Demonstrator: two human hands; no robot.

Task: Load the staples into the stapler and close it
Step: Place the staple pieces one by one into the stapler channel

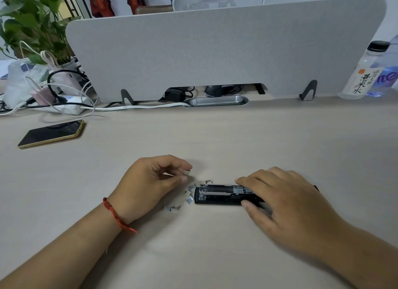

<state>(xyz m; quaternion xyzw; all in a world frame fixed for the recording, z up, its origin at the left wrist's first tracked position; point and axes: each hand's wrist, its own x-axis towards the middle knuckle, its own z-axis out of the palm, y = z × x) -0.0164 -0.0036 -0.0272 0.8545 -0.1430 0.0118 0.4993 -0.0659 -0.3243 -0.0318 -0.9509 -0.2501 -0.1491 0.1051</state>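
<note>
L hand (pixel 148 181) pinching staple bit (pixel 187 172), R hand (pixel 280 194) gripping open stapler (pixel 215 196) flat on desk (pixel 215 138), loose staples (pixel 190 200) btwn hands, phone (pixel 51 133) well off left.

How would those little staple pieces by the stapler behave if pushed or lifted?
Probably light: the staple pieces lie scattered in short strips, so a nudge would likely slide them across the smooth desk. Being tiny and thin, they likely need a fingertip pinch, as the left hand uses.
</note>
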